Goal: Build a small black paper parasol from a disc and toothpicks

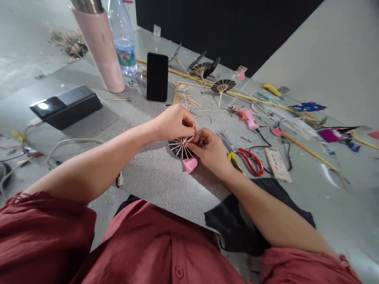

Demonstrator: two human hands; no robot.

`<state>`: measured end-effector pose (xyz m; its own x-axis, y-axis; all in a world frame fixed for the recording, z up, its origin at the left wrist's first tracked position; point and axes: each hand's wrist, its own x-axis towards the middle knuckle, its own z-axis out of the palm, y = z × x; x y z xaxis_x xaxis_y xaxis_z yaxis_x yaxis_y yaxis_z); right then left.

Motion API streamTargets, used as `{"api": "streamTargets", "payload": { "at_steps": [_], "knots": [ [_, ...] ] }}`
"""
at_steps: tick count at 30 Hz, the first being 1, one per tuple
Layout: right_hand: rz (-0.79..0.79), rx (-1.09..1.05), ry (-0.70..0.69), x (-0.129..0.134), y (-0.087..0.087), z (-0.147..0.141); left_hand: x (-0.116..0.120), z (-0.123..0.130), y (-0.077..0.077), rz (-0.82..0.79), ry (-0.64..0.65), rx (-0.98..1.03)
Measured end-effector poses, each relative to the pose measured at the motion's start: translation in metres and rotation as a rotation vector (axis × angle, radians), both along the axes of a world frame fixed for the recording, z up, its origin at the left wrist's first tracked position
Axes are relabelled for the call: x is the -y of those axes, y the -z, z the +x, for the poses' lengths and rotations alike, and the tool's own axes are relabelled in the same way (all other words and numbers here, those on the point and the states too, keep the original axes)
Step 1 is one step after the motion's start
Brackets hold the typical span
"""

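Observation:
A small round black umbrella top [177, 150] with pale thin sticks spread like spokes lies under both hands, near the table's front. My right hand [212, 150] is closed, its thumb and fingers pinching the right edge of the umbrella top. My left hand [175, 123] arches over the far side, fingertips pinched together close to the right fingertips. What the left fingers hold is too small and covered to make out. Just below the umbrella top sits a pink piece [190, 165], partly beneath it.
Scissors with red handles [251, 161], yellow-handled pliers [235, 161] and black cloth [237, 223] lie to the right. Beyond are a pink glue gun [245, 116], thin sticks [180, 96], finished-looking small umbrellas [222, 85], a phone [157, 77], a bottle [126, 51] and a pink tumbler [100, 51].

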<state>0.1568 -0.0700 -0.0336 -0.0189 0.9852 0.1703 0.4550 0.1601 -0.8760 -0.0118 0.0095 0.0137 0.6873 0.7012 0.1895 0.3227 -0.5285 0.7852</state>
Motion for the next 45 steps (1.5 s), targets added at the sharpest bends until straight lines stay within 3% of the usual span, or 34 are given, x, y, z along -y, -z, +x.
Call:
{"api": "streamTargets", "payload": {
  "at_steps": [27,38,45],
  "knots": [
    [0.001,0.068,0.012,0.002,-0.007,-0.001,0.0,0.0,-0.001,0.007,-0.015,-0.014],
    [0.174,0.196,0.106,-0.008,-0.004,0.029,-0.005,0.0,0.003,-0.019,-0.111,0.024],
    [0.171,0.282,0.075,-0.014,-0.004,0.038,-0.005,-0.001,0.005,-0.046,-0.127,0.052]
  ]
}}
